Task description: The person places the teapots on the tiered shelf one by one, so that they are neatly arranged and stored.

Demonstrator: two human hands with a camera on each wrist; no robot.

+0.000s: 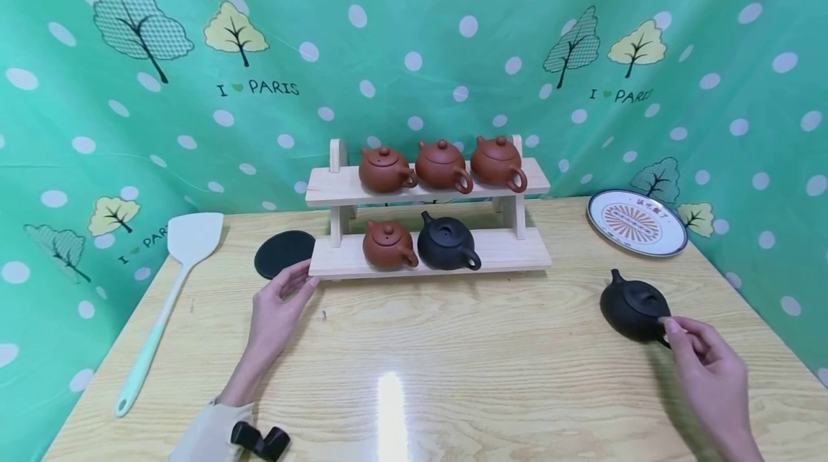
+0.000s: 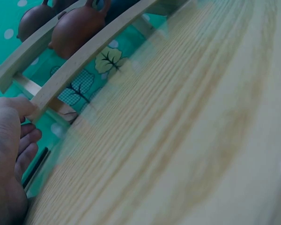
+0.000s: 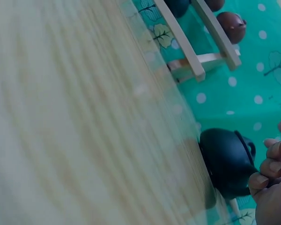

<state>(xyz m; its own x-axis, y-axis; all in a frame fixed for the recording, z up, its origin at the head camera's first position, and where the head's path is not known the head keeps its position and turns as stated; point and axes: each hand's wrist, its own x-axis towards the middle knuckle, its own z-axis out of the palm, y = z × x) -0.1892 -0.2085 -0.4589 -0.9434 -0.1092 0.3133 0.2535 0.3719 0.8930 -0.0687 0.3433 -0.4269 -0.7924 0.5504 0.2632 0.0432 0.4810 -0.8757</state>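
Note:
A two-tier wooden shelf (image 1: 504, 250) stands mid-table at the back. At the left end of its lower board, my left hand (image 1: 281, 304) pinches the corner, thumb on the front edge and the other fingers behind. On the right, my right hand (image 1: 711, 368) grips the handle of a black teapot (image 1: 634, 310), whose spout points away to the back. Its dark body shows low by the tabletop in the right wrist view. Several brown teapots sit on the shelf, one of them (image 1: 388, 245) on the lower board beside another black teapot (image 1: 446, 241).
Behind the left hand lies a round black disc (image 1: 284, 252). Farther left is a white spatula (image 1: 169, 311) with a pale green handle. A patterned plate (image 1: 637, 223) lies at the back right, near the green dotted cloth (image 1: 414, 31) that surrounds the table (image 1: 491, 361).

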